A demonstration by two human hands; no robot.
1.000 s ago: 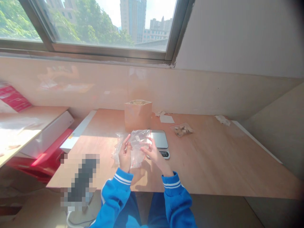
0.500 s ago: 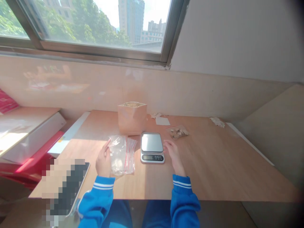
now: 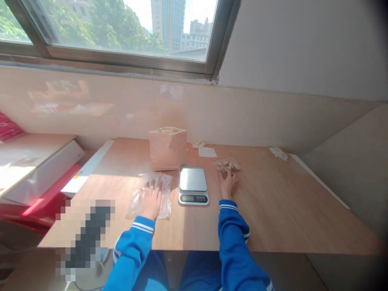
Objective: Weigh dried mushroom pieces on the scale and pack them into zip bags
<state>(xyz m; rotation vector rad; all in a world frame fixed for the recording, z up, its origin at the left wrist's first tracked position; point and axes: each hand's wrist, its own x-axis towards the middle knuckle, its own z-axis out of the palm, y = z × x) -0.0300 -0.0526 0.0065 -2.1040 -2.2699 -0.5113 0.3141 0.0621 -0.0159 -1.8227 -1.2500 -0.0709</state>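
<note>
My left hand [image 3: 150, 201] lies with fingers spread on clear zip bags [image 3: 165, 198] with red seal lines, left of a digital kitchen scale [image 3: 193, 180]. Nothing rests on the scale's plate. To the right of the scale, my right hand [image 3: 228, 182] reaches onto a clear bag of small brownish pieces [image 3: 229, 165]. Its fingers are bent over the bag's near edge, and the fingertips are partly hidden, so I cannot tell whether they grip it. Behind the scale and the zip bags stands an open brown paper bag [image 3: 168, 150].
A white paper [image 3: 207, 152] and crumpled scraps [image 3: 199, 144] lie near the wall. Another crumpled scrap [image 3: 278, 153] sits at the far right. A blurred dark flat object [image 3: 91, 230] is at the table's left front edge. The window [image 3: 130, 36] is above.
My left hand has moved right and down flat onto the zip bags, which have shifted left. My right hand has gone from beside the scale forward to the bag of brownish pieces.
</note>
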